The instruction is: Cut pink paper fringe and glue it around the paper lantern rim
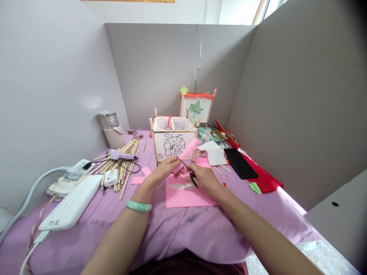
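Observation:
My left hand (169, 168) is closed on a strip of pink paper (187, 149) whose far end is cut into a fringe. In my right hand (203, 177) is a pair of scissors (191, 176) with dark handles, its blades against the strip near my left fingers. Below both hands lies a pink paper sheet (183, 200), partly covered by them. Just behind stands a square lantern (173, 143) with wooden corner sticks and white panels, the front one bearing a black line drawing. Smaller pink paper pieces (139, 179) rest to the left.
Wooden sticks (126, 168), a lilac glue gun (122, 155), a white power strip (71, 202) and a glass jar (110, 130) are on the left. A second lantern (197, 107) stands behind. A black phone (240, 163) lies on red fabric (266, 179) at right, near gold-handled scissors (219, 135).

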Demonstrator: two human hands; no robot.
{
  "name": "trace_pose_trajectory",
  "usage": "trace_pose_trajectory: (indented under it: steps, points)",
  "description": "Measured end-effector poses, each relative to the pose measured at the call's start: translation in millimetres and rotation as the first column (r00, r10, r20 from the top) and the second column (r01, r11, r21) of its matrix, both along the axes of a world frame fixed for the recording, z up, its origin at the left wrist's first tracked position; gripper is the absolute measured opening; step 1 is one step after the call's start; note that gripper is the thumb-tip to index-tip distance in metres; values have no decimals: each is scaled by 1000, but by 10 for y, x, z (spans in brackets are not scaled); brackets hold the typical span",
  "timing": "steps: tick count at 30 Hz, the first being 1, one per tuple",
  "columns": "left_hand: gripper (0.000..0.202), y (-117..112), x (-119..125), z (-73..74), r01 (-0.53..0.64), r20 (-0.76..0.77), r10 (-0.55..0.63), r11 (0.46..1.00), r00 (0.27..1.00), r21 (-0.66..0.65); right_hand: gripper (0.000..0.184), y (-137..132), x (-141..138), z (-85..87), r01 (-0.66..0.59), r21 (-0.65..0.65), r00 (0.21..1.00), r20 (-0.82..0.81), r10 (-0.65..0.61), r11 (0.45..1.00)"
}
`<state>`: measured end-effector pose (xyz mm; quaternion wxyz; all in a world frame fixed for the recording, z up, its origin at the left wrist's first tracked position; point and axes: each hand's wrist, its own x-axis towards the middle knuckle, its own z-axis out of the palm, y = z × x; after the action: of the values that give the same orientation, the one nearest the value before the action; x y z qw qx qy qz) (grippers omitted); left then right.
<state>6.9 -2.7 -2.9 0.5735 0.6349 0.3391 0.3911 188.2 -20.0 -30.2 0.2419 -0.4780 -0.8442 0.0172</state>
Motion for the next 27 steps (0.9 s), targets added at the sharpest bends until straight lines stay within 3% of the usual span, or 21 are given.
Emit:
trace_pose_trajectory:
  steps: [12, 27]
  points:
    - [26, 42, -29, -24, 19, -42, -19, 1000, 999, 17, 31, 16, 12, -18, 6, 17, 1000, 2, -6, 1000]
    - [24, 53, -19, -26, -69, 13, 69, 997, 998, 20, 36, 8, 39, -28, -47, -17, 999, -29, 46, 999]
